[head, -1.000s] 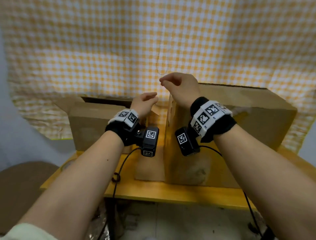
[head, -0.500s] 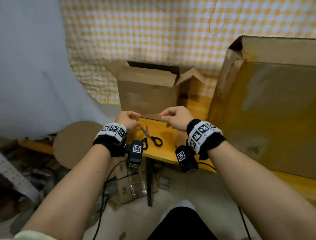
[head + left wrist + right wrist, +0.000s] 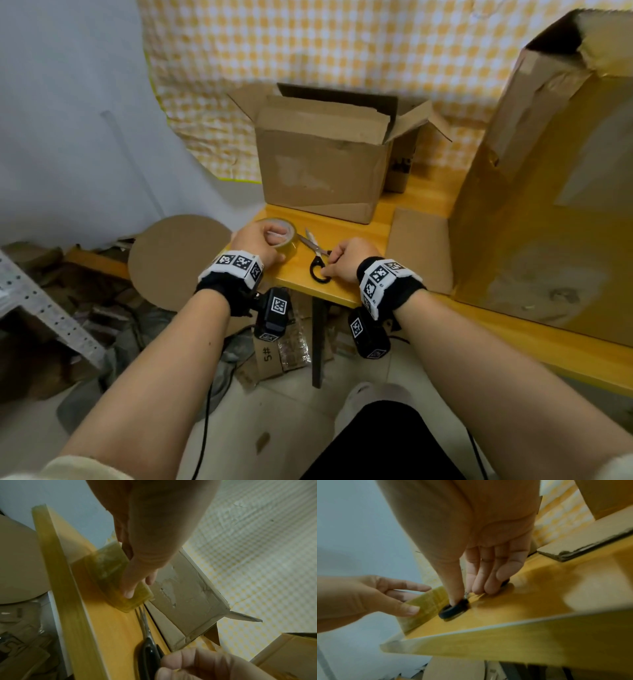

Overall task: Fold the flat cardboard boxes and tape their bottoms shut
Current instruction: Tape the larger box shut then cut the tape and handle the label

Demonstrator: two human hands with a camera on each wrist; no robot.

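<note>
One marking reads plainly: "5#", handwritten in dark ink on a flat piece of cardboard (image 3: 266, 356) lying on the floor under the near left corner of the bench (image 3: 346, 236); it stands turned on its side in the head view; dark print shows on the small carton (image 3: 400, 164) far behind the open box (image 3: 322, 171), perhaps letters, too blurred to read; the wrist bands (image 3: 236, 265) carry only black-and-white square code patterns, no words.
</note>
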